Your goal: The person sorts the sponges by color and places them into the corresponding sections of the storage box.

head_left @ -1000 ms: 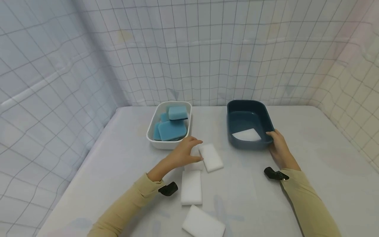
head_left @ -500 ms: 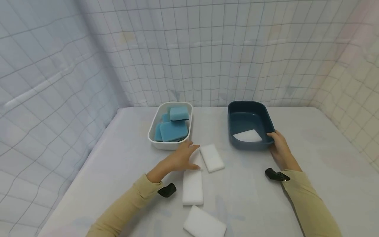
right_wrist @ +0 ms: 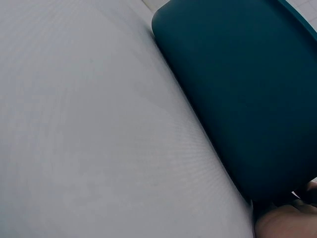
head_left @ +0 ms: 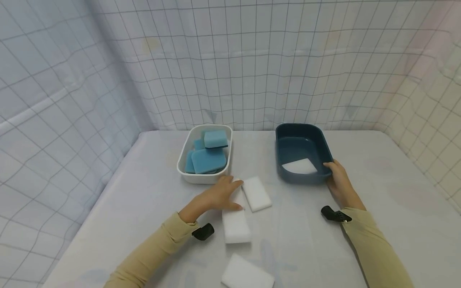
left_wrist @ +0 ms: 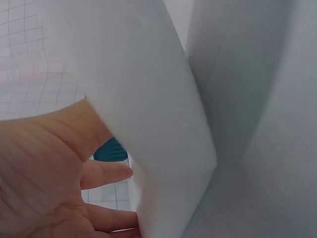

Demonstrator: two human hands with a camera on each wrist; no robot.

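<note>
In the head view my left hand (head_left: 219, 195) bends over a white sponge (head_left: 237, 197), thumb and fingers spread across it, and the hand partly hides it. Just nearer lies another white sponge (head_left: 236, 229), its near end raised; it fills much of the left wrist view as a white block (left_wrist: 148, 99), with the thumb passing behind it. Beside the fingers rests a third white sponge (head_left: 257, 194). My right hand (head_left: 340, 182) grips the near right corner of a dark blue bin (head_left: 306, 178), which holds a white sponge (head_left: 300, 166).
A white bin (head_left: 201, 179) with several blue sponges (head_left: 209, 160) stands at the back left, just beyond the left hand. Close to the front edge of the view lies one more white sponge (head_left: 247, 273). Gridded cloth walls (head_left: 252, 72) enclose the white table (head_left: 151, 192).
My left hand has lowered and drawn slightly nearer onto the sponge. The near end of the sponge in front of it has tipped up. The right hand stays on the dark blue bin.
</note>
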